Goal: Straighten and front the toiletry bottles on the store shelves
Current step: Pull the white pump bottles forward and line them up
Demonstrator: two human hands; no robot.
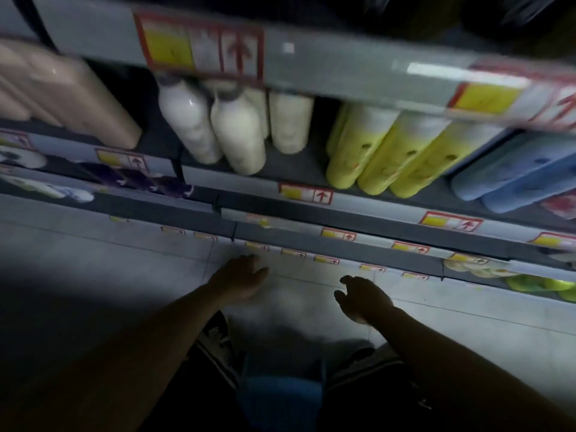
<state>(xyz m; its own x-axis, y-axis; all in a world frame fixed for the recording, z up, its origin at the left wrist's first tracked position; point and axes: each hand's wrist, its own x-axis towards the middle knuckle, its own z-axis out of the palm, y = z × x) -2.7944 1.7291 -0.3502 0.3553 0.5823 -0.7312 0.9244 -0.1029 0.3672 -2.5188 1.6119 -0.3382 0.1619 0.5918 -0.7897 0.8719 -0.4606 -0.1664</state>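
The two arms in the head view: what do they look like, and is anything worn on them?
Both forearms are bare, with no sleeve in view. The left hand and the right hand wear no gloves. No watch, bracelet or ring can be made out, but the light is dim and the picture is blurred.

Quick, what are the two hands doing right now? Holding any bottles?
Left hand: open, fingers relaxed, holding nothing.
Right hand: open, fingers loosely curled, holding nothing.
No bottle is touched.

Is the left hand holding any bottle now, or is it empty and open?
Empty and open. The left hand hangs low before the bottom shelves with fingers loosely extended, holding nothing; the white bottles stand on a shelf well above it.
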